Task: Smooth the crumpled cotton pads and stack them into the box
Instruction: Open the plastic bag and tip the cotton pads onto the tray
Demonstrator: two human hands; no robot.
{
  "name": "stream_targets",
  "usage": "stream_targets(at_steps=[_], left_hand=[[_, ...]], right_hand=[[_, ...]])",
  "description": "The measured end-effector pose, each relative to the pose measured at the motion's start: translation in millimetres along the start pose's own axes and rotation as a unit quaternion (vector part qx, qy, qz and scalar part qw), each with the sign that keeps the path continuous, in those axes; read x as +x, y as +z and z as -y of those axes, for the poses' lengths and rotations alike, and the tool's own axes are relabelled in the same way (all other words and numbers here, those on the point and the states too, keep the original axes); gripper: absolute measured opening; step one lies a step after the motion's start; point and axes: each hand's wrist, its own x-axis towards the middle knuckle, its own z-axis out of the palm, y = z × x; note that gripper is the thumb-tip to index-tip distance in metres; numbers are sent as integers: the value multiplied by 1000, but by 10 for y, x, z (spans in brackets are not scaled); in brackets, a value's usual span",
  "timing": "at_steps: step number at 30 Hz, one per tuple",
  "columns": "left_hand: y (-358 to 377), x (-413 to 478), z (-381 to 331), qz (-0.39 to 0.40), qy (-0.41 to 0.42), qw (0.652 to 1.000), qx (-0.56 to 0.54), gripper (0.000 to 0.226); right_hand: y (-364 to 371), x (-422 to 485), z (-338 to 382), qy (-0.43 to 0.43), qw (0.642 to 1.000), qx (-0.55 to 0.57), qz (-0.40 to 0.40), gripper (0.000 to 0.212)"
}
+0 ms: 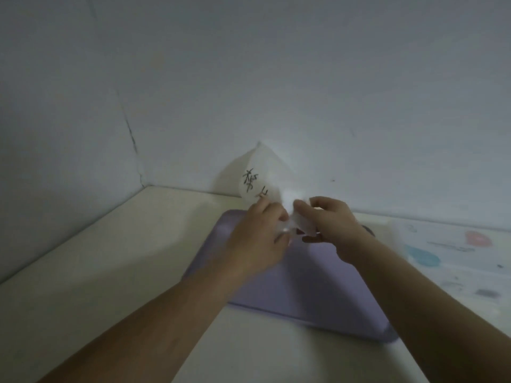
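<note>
While both grips, your left hand (257, 236) and right hand (331, 225), pinch the crumpled white cotton pad (302, 223) held between them above the flat lilac mat (318, 286), its length seems to run hand to hand, so pull sideways.

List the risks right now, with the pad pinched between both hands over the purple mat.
1. The left hand and right hand both pinch the thin pad. If they pull outward too hard, it may tear.
2. The pad hangs in the air above the mat, so a slipped pinch would likely drop it.
3. The bag stands close behind the hands, and a forward reach might knock it over.
</note>
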Motion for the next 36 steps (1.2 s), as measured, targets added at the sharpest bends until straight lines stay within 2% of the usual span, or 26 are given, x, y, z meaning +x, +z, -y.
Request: stream_targets(at_steps=[4, 8, 11, 14, 18, 20, 23, 26, 28, 30, 32, 34, 35, 36], left_hand=[[511, -165, -93, 28, -30, 999, -28, 59], [774, -200, -200, -14, -78, 994, -72, 59], [813, -215, -177, 34, -72, 996, -51, 63], [802, -212, -161, 59, -87, 993, -57, 69], [742, -194, -139, 57, -111, 983, -136, 71], [687, -180, -121, 46, -116, 977, -175, 73], [644, -193, -166, 52, -161, 959, -229, 65], [611, -140, -165, 35, -191, 931, -308, 34], [462, -57, -126, -19, -178, 946, -269, 27], [227, 35, -53, -114, -173, 954, -216, 27], [10, 114, 82, -162, -203, 946, -196, 41], [-135, 149, 254, -136, -253, 937, -200, 67], [-169, 150, 341, -110, -270, 932, -216, 74], [-173, 145, 406, -83, -278, 926, -241, 70]], right_hand=[[-209, 1, -393, 20, 997, 60, -42, 30], [-216, 43, -622, -13, 993, 114, -34, 31], [-235, 89, -634, -7, 989, 146, -1, 28], [-207, 146, -657, 5, 994, 113, 10, 29], [-173, 126, -642, 1, 998, 65, -17, 24], [-174, 84, -591, -27, 998, 29, -54, 23], [-224, 23, -434, -89, 990, -57, -96, 19], [-327, 31, -268, -147, 975, -129, -106, 28], [-371, 52, -148, -194, 949, -213, -125, 34], [-390, 106, -83, -216, 937, -228, -154, 34], [-380, 160, -46, -227, 942, -185, -167, 32], [-348, 215, -41, -229, 954, -107, -162, 30], [-331, 236, -33, -221, 959, -77, -162, 30], [-323, 246, -25, -208, 961, -67, -168, 31]])
